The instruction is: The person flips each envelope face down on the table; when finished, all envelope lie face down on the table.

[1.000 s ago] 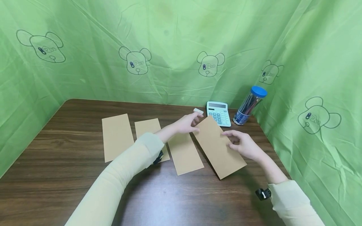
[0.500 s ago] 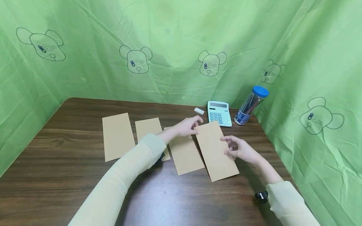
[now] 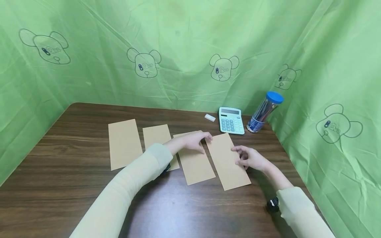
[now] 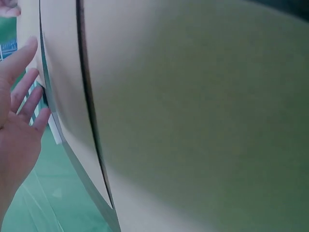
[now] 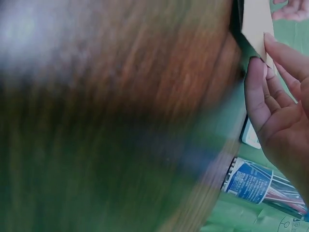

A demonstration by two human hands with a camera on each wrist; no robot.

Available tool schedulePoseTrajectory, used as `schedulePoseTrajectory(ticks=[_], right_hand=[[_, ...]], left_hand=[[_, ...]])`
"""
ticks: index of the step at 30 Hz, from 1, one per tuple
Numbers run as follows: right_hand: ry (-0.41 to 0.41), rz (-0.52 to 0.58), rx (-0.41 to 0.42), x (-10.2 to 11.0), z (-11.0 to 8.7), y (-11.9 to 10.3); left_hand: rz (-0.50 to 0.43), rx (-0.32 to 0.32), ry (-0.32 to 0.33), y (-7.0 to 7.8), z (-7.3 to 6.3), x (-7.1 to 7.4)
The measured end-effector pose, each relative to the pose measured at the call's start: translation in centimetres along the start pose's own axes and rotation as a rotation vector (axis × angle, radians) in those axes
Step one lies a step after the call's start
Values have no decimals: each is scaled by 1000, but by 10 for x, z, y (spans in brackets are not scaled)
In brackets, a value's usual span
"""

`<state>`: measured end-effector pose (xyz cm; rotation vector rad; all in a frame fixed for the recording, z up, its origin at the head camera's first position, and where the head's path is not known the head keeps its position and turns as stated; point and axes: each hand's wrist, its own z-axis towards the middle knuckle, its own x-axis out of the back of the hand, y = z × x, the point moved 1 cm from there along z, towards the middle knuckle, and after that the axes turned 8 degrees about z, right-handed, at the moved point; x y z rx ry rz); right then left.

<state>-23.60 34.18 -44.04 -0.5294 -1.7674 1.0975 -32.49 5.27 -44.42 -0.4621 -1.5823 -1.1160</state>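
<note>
A flat brown kraft-paper rectangle (image 3: pixel 227 168) lies at the right end of a slanting row on the table. My right hand (image 3: pixel 252 159) pinches its right edge, thumb on top and fingers beneath, as the right wrist view shows. The fingertips of my left hand (image 3: pixel 196 141) reach its upper left corner, loosely spread; whether they touch it I cannot tell. That hand is over a similar paper rectangle (image 3: pixel 196 167). Farther left are another rectangle (image 3: pixel 156 135), partly hidden by my left sleeve, and the leftmost rectangle (image 3: pixel 125 145).
Behind the papers stand a pale blue calculator (image 3: pixel 231 120) and a small white block (image 3: pixel 210 117). A clear tube of thin sticks with a blue lid (image 3: pixel 265 112) leans at the back right. Green curtain (image 3: pixel 178 59) borders the dark wooden table (image 3: pixel 59 148).
The rightmost paper has swung round and come down nearer the table, roughly in line with the others. My left hand has shifted slightly toward me; my right hand has taken its edge.
</note>
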Motion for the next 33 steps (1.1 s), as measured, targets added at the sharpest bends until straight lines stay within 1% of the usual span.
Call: schedulePoseTrajectory(ticks=[2,4,8,11,14,18,21,24,27,30,33], right_hand=[[-3,-21,5,1,1,3],[-4,-47,12,3,2,5],[-11,-109,18,5,4,8],[-15,-164,3,4,4,9],[-14,-204,-2,5,6,8],[-16,-206,22,7,9,6],[-16,-211,50,10,10,2],[8,-230,57,16,8,-5],[59,-270,68,24,3,-16],[127,-337,122,32,-2,-31],[209,-406,171,40,-7,-44]], left_hand=[[-6,-5,-29,1,-2,-1],[2,-7,-41,3,-4,-1],[50,-9,-47,5,-6,-1],[88,-12,-49,6,-7,-2],[105,-15,-48,6,-7,-1],[98,-12,-26,5,-9,3],[82,-2,10,4,-14,11],[85,24,54,5,-26,29],[101,61,118,7,-46,53],[143,106,194,5,-71,76],[195,164,258,3,-101,95]])
